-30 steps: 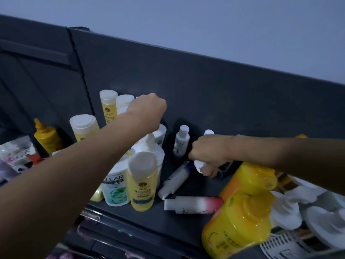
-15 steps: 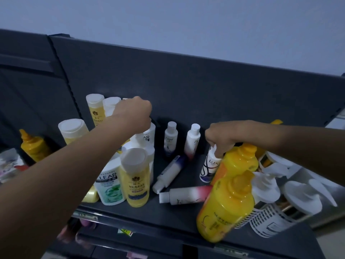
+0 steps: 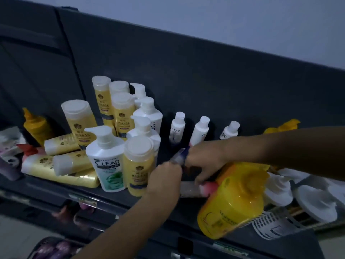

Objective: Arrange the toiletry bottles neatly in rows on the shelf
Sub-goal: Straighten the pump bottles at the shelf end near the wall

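On the dark shelf [image 3: 186, 207] three small white bottles [image 3: 200, 130] stand in a row by the back panel. In front of them a white and blue bottle [image 3: 180, 156] is tilted, and my left hand [image 3: 165, 177] is closed on its lower end. My right hand [image 3: 205, 161] arches beside it, fingers curled down on the pink end of a white and pink bottle [image 3: 190, 190] lying flat. At the left stand yellow bottles [image 3: 139, 165] and white pump bottles [image 3: 108, 159]; a few yellow ones [image 3: 71, 163] lie on their sides.
A big yellow pump bottle [image 3: 233, 202] stands close at the front right, partly hiding the lying bottle. White pump bottles [image 3: 280, 189] crowd the right end. A yellow squeeze bottle [image 3: 35, 126] stands at far left. Lower shelves hold blurred pink items [image 3: 61, 214].
My left hand left the tall bottles at the back and dropped onto the white and blue bottle. My right hand let go of the third small bottle, now upright, and moved down to the pink one.
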Demonstrator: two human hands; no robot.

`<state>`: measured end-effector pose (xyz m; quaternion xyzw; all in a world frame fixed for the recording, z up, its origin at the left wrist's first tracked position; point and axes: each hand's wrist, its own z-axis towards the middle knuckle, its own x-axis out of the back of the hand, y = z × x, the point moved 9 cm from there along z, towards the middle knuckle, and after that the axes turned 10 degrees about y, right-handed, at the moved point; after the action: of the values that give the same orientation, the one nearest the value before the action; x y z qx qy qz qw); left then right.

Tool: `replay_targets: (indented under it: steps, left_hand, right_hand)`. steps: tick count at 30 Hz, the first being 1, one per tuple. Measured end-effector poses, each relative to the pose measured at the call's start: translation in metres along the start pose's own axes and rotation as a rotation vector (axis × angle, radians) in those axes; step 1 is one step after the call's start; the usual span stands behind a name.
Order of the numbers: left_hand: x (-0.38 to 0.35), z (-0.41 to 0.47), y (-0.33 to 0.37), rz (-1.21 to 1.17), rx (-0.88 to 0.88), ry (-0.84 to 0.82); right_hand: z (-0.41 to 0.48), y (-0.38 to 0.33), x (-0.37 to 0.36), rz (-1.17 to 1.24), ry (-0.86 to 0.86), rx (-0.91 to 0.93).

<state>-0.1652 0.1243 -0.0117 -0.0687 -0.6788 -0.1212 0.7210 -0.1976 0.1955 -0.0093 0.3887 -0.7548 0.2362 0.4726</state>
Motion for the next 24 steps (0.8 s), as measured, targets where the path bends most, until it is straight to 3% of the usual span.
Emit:
replay_targets:
  steps: [5, 10, 18, 24]
  left_hand:
    - [-0.032, -0.008, -0.014, -0.075, 0.150, -0.033]
    - [-0.046, -0.011, -0.022, -0.112, 0.248, -0.078]
    - [-0.045, -0.002, -0.017, -0.123, 0.231, -0.108]
    - [-0.023, 0.000, -0.011, -0.061, 0.178, -0.109]
  right_hand:
    - [0.025, -0.017, -0.027, 0.017, -0.019, 0.093]
    - [0.036, -0.024, -0.034, 0.109, -0.031, 0.074]
    - [0.043, -0.026, -0.048, 0.026, -0.114, 0.041]
    - [0.037, -0.025, -0.037, 0.201, -0.084, -0.018]
